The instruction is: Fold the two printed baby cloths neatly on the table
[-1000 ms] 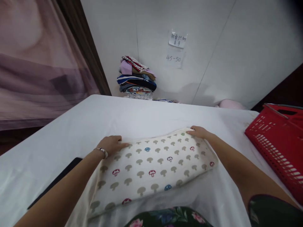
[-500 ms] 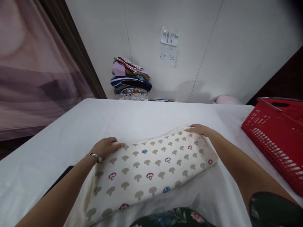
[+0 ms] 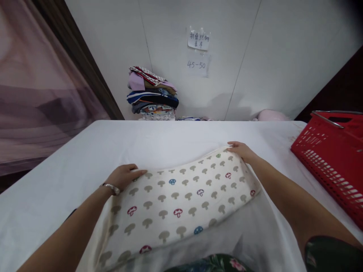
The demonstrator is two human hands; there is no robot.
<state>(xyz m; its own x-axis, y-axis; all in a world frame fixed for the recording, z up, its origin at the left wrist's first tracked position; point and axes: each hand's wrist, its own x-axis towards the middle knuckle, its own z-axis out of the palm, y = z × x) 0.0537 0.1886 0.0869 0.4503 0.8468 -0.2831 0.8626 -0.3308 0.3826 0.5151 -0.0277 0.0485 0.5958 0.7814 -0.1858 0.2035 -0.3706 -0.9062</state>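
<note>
A cream cloth (image 3: 181, 200) printed with grey, red, blue and green mushrooms lies folded in front of me, close to my body. My left hand (image 3: 124, 177) pinches its far left corner, thumb on top and fingers curled under the edge. At the far right corner, my right hand (image 3: 239, 149) grips the same cloth, with a finger reaching past the edge. Between the two hands the far edge sags slightly. A bracelet (image 3: 111, 187) circles my left wrist.
White covering spreads over the table (image 3: 181, 139). On the right stands a red plastic basket (image 3: 334, 158) with a metal handle. Beyond the far edge is a stack of folded fabrics (image 3: 153, 92). Paper notes (image 3: 197, 64) hang on the wall, and a curtain (image 3: 51, 87) is at left.
My right hand has lifted slightly away from me with its corner of the cloth. The left hand keeps its hold. The view has shifted a little.
</note>
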